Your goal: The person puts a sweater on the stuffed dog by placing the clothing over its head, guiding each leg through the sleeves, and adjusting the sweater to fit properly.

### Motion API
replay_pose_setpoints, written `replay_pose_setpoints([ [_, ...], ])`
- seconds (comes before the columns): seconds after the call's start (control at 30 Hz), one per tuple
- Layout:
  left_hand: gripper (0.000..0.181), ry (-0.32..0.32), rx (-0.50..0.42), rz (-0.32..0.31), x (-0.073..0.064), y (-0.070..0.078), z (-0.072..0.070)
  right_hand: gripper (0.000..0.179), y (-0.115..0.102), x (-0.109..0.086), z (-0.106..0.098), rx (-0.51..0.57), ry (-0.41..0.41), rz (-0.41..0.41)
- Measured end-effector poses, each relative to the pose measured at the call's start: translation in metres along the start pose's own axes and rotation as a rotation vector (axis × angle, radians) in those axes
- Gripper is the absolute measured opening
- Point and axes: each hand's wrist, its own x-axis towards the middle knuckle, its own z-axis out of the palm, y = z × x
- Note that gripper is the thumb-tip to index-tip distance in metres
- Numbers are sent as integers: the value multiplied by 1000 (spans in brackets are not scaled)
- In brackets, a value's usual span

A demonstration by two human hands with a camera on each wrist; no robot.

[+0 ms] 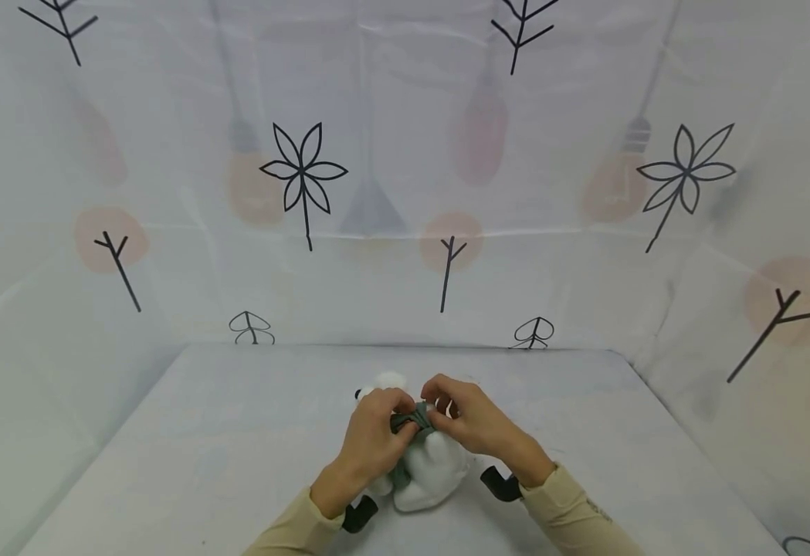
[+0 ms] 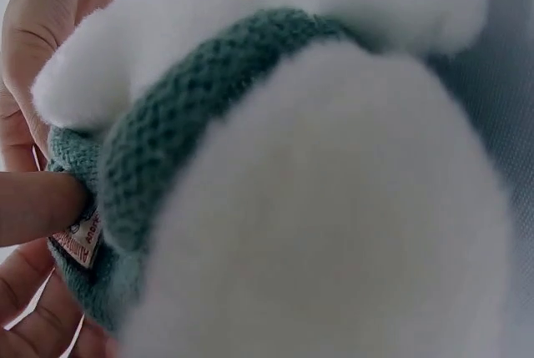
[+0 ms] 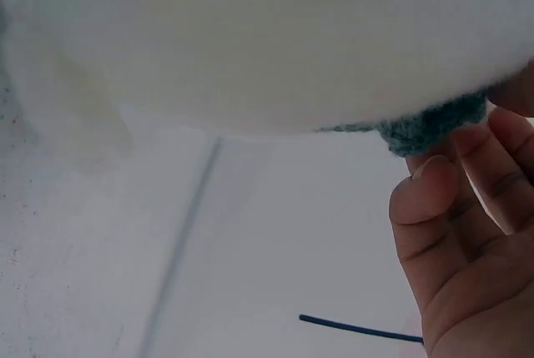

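A white plush toy (image 1: 439,471) lies on the table, with a green knitted scarf (image 1: 420,417) around its neck. My left hand (image 1: 370,436) pinches the scarf between thumb and fingers; the thumb presses beside a small printed label (image 2: 82,241) sewn to the knit. From the other side, my right hand (image 1: 477,417) grips the scarf with curled fingertips, close to the left fingers. In the right wrist view, the toy's white fur hides most of the scarf (image 3: 434,124), and the right thumb (image 3: 425,191) sits just under its edge.
The white table (image 1: 238,432) reaches back to a white cloth backdrop (image 1: 377,286) printed with leaf and lamp shapes, which also hangs at both sides. Dark curved pieces show by the left wrist (image 1: 360,513) and the right wrist (image 1: 502,484).
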Motion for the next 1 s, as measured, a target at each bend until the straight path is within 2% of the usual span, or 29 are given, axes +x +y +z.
replay_pose_setpoints([
  [0.13, 26, 13, 18, 21, -1, -1, 2, 27, 0, -1, 5, -17, 31, -27],
  [0.27, 25, 20, 30, 18, -1, -1, 1, 33, 0, 0, 8, -38, 86, -85],
  [0.37, 25, 16, 38, 10, 0, 0, 0, 35, 3, 1, 9, -30, 137, -94],
  [0.57, 24, -14, 63, 13, 1, 0, -3, 30, 8, 0, 3, 89, 150, 8],
  [0.8, 20, -57, 94, -2, 3, -2, -7, 25, -24, 5, -16, 212, 108, 124],
  [1.0, 20, -112, 117, -23, 5, -4, -10, 24, -21, 6, -17, 308, 80, 128],
])
